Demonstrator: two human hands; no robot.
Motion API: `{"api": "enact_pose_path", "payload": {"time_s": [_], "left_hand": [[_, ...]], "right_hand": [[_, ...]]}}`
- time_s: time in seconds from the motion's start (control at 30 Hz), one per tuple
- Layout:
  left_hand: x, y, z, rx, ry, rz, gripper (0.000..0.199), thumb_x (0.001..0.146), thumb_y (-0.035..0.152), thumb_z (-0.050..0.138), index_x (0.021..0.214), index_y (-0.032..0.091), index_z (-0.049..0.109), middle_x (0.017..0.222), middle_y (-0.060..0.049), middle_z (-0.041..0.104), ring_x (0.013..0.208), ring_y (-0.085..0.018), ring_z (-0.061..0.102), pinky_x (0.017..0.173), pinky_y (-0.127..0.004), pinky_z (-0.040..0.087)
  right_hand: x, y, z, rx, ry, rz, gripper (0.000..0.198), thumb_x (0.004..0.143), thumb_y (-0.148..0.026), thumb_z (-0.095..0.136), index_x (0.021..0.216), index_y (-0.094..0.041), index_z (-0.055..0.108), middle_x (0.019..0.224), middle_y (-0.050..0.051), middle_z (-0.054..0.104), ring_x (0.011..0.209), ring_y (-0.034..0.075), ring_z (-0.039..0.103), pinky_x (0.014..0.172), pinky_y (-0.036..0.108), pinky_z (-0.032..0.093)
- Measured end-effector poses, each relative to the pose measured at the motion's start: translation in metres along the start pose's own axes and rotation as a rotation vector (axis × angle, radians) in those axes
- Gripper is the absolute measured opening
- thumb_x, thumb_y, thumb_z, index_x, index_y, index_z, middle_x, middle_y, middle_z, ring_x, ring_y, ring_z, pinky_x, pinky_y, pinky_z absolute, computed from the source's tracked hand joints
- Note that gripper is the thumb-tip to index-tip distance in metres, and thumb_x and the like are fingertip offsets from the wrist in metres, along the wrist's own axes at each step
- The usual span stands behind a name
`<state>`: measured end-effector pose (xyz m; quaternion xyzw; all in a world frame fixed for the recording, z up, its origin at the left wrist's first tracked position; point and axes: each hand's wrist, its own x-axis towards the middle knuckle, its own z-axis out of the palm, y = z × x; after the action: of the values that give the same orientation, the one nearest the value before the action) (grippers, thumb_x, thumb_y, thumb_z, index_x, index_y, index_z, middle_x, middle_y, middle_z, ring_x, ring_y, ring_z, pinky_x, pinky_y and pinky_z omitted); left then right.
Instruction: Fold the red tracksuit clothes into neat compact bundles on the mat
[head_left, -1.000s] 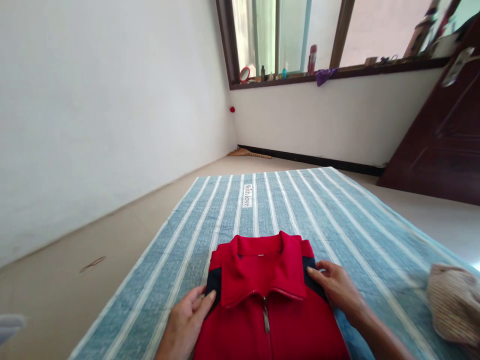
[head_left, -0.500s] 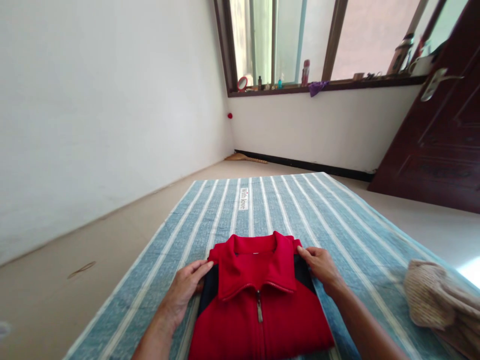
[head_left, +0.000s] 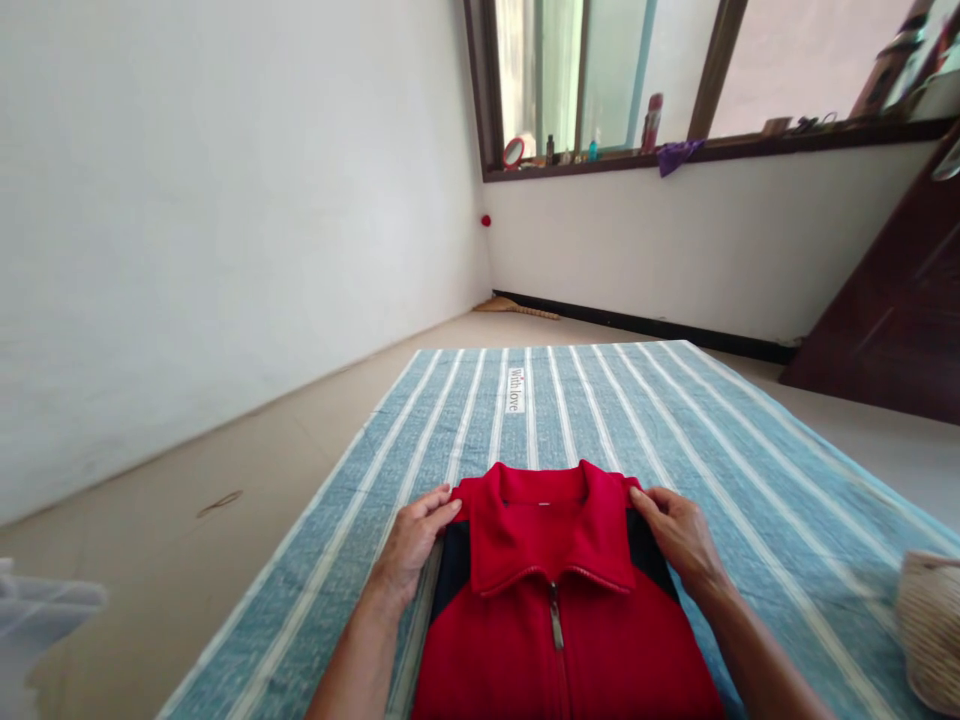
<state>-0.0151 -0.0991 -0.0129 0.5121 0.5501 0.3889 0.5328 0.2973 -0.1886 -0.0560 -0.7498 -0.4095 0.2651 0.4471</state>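
Observation:
A folded red jacket (head_left: 510, 630) with dark shoulder panels lies front up on a blue-and-white striped cloth (head_left: 352, 560). Its collar is spread, and the zip pull hangs at the middle of the chest. My left hand (head_left: 411, 535) pinches the jacket's left shoulder edge between thumb and fingers. At the opposite shoulder, my right hand (head_left: 684, 535) grips the edge the same way, thumb on top. The fingertips under the fabric are hidden. The lower part of the jacket runs out of view at the bottom.
A beige knitted item (head_left: 930, 625) lies on the cloth at the right. White translucent material (head_left: 45, 620) shows at the lower left, and a thin loop (head_left: 219, 503) is on the floor. A broom (head_left: 517, 306) rests in the far corner. A dark red door (head_left: 892, 310) stands at the right.
The view has turned left, so the jacket, hands and room appear further right. Both hands keep their hold at the shoulders. White material has come into view at lower left.

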Motion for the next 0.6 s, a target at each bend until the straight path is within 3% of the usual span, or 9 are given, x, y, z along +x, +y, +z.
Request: {"api": "enact_pose_path", "payload": {"time_s": [0.1, 0.37, 0.6], "left_hand": [[0.009, -0.008, -0.001, 0.112, 0.052, 0.046, 0.033, 0.058, 0.044, 0.072, 0.074, 0.015, 0.073, 0.133, -0.013, 0.056, 0.112, -0.032, 0.057, 0.096, -0.039, 0.043], [0.014, -0.018, 0.003, 0.088, 0.083, 0.088, 0.038, 0.059, 0.04, 0.07, 0.09, 0.016, 0.071, 0.098, -0.008, 0.073, 0.097, -0.027, 0.065, 0.09, -0.038, 0.047], [0.01, -0.017, 0.007, 0.241, 0.168, 0.164, 0.036, 0.065, 0.04, 0.063, 0.093, 0.019, 0.069, 0.098, -0.006, 0.073, 0.096, -0.026, 0.064, 0.093, -0.037, 0.046]], "right_hand": [[0.002, 0.001, 0.001, -0.027, 0.0, 0.022, 0.043, 0.076, -0.057, 0.05, 0.066, -0.017, 0.063, 0.058, 0.001, 0.057, 0.058, 0.015, 0.05, 0.053, 0.026, 0.034], [0.003, -0.004, 0.002, -0.066, 0.062, 0.016, 0.042, 0.072, -0.056, 0.05, 0.066, -0.017, 0.064, 0.062, 0.002, 0.062, 0.064, 0.019, 0.055, 0.059, 0.029, 0.037], [0.005, -0.002, 0.003, -0.042, 0.066, -0.021, 0.04, 0.071, -0.056, 0.05, 0.067, -0.018, 0.064, 0.061, 0.002, 0.061, 0.063, 0.019, 0.055, 0.06, 0.029, 0.037]]}}
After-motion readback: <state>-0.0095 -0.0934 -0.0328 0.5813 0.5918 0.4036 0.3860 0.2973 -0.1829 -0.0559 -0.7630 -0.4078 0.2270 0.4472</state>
